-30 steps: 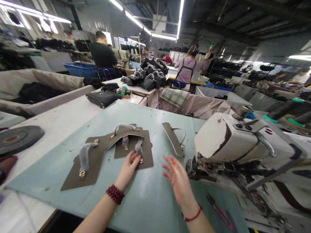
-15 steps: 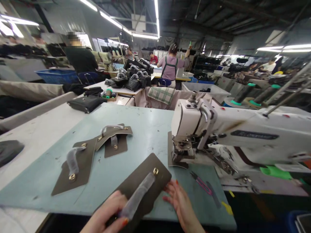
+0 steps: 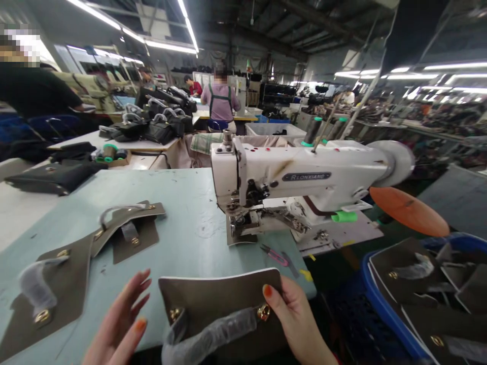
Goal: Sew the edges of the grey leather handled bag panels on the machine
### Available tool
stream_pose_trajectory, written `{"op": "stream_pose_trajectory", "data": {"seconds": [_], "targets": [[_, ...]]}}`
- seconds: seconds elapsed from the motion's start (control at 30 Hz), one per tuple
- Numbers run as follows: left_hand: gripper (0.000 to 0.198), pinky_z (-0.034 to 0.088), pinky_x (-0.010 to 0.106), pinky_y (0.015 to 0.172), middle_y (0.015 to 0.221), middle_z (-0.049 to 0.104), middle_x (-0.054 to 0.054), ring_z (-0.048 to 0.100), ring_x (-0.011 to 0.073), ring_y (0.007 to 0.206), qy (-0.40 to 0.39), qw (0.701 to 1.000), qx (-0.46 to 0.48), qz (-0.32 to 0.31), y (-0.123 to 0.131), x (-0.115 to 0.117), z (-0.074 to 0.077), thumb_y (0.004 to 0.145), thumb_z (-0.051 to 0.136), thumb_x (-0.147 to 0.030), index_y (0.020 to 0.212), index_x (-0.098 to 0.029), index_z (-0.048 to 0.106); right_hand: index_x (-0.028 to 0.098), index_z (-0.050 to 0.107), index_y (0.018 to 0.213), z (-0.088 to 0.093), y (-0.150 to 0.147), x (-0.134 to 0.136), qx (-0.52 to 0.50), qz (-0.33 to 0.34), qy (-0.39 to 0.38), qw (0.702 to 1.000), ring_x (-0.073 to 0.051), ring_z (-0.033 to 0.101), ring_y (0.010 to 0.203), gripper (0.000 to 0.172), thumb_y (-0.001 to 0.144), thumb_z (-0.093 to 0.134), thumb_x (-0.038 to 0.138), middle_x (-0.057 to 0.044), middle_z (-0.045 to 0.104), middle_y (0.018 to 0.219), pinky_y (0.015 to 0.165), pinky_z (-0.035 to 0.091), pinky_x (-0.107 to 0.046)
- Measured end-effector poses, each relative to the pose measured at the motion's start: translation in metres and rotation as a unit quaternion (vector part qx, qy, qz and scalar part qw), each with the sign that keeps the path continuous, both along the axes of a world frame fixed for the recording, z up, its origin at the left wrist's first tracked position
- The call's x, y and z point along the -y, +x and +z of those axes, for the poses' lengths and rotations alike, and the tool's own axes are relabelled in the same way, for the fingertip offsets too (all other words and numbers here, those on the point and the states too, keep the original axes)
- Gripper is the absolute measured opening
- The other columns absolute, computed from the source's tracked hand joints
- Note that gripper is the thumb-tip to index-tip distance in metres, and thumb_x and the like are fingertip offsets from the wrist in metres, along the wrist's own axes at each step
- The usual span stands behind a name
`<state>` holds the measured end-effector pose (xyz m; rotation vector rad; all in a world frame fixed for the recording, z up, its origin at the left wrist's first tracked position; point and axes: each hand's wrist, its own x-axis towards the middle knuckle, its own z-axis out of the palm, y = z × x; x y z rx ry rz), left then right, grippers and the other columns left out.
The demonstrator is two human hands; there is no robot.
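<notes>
My right hand (image 3: 292,314) grips the right edge of a grey-brown bag panel (image 3: 224,294), thumb on its face near a gold ring. The panel is tilted up at the table's front edge, and its handle (image 3: 216,332), wrapped in clear plastic, hangs between two gold fittings. To its left my left hand (image 3: 124,319) is open, fingers apart, not touching the panel. Similar panels with wrapped handles lie on the left of the table: one flat panel (image 3: 53,289), and a curved panel (image 3: 129,223) on top of another.
A white sewing machine (image 3: 274,172) stands beyond my hands with a panel piece (image 3: 241,238) under its head. Pink thread snips (image 3: 276,255) lie before it. At right a blue basket (image 3: 375,276) holds several panels. A black bag (image 3: 57,175) lies back left; co-workers sit farther off.
The view has turned right, bringing the blue basket into sight. My left hand has let go of the panel, and my right hand has taken its right edge. The panel is now tilted up.
</notes>
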<state>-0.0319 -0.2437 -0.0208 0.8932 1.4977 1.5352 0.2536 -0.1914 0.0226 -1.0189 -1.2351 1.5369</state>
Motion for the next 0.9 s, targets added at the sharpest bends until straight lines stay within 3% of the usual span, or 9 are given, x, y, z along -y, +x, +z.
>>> {"op": "stream_pose_trajectory", "data": {"seconds": [0.07,0.13,0.23,0.33,0.43,0.6,0.77,0.9], "targets": [[0.050,0.044,0.029,0.102,0.136,0.058,0.000,0.051,0.0250,0.127,-0.060,0.989,0.126,-0.057,0.012,-0.013,-0.006,0.079,0.066,-0.047,0.127,-0.034,0.059,0.022,0.068,0.112,-0.005,0.017,0.007,0.016,-0.040,0.001,0.999,-0.022,0.065,0.097,0.031,0.092,0.056,0.043,-0.007,0.070,0.108,0.086,0.051,-0.030],[0.043,0.054,0.030,0.088,0.116,0.071,0.005,0.065,0.0263,0.107,-0.099,0.968,0.196,-0.118,0.028,-0.019,-0.005,0.074,0.073,-0.045,0.114,-0.028,0.066,0.024,0.066,0.118,-0.014,0.037,0.012,0.058,-0.099,0.004,0.993,-0.024,0.063,0.105,0.034,0.092,0.056,0.044,-0.008,0.068,0.117,0.093,0.050,-0.032],[0.030,0.057,0.027,0.066,0.090,0.076,0.006,0.072,0.0234,0.078,-0.105,0.964,0.185,-0.161,0.054,-0.018,0.014,0.073,0.076,-0.038,0.099,-0.023,0.069,0.023,0.061,0.126,-0.033,0.065,0.020,0.114,-0.190,-0.001,0.975,-0.026,0.061,0.113,0.043,0.089,0.059,0.046,-0.009,0.064,0.125,0.096,0.049,-0.034],[0.025,0.054,0.021,0.061,0.082,0.076,0.006,0.070,0.0194,0.072,-0.073,0.974,0.101,-0.191,0.074,-0.015,0.036,0.078,0.071,-0.041,0.093,-0.020,0.072,0.023,0.058,0.129,-0.050,0.084,0.026,0.094,-0.233,-0.045,0.967,-0.029,0.064,0.108,0.052,0.084,0.064,0.048,-0.010,0.064,0.126,0.087,0.055,-0.032],[0.028,0.051,0.019,0.057,0.075,0.074,0.006,0.067,0.0171,0.067,-0.066,0.981,0.047,-0.178,0.085,-0.015,0.048,0.080,0.068,-0.044,0.087,-0.018,0.074,0.026,0.054,0.132,-0.059,0.093,0.030,0.043,-0.241,-0.103,0.964,-0.029,0.069,0.098,0.057,0.082,0.066,0.049,-0.010,0.066,0.123,0.075,0.059,-0.031],[0.031,0.050,0.020,0.055,0.073,0.074,0.007,0.065,0.0172,0.064,-0.070,0.984,0.037,-0.158,0.085,-0.014,0.048,0.081,0.066,-0.046,0.089,-0.018,0.075,0.025,0.053,0.132,-0.060,0.096,0.028,0.012,-0.234,-0.127,0.964,-0.027,0.072,0.086,0.058,0.081,0.068,0.047,-0.011,0.070,0.115,0.069,0.060,-0.030],[0.033,0.052,0.022,0.064,0.080,0.074,0.007,0.066,0.0189,0.072,-0.074,0.986,0.059,-0.138,0.081,-0.011,0.039,0.079,0.068,-0.047,0.093,-0.018,0.074,0.022,0.064,0.116,-0.058,0.095,0.023,0.061,-0.225,-0.046,0.971,-0.027,0.072,0.088,0.043,0.080,0.069,0.046,-0.010,0.072,0.108,0.072,0.060,-0.029],[0.034,0.047,0.018,0.055,0.070,0.070,0.003,0.060,0.0148,0.062,-0.107,0.986,0.099,-0.081,0.080,-0.013,0.027,0.076,0.070,-0.050,0.085,-0.018,0.074,0.021,0.072,0.103,-0.053,0.086,0.025,0.163,-0.204,0.041,0.964,-0.025,0.069,0.096,0.033,0.078,0.071,0.043,-0.008,0.073,0.104,0.080,0.057,-0.024]]}}
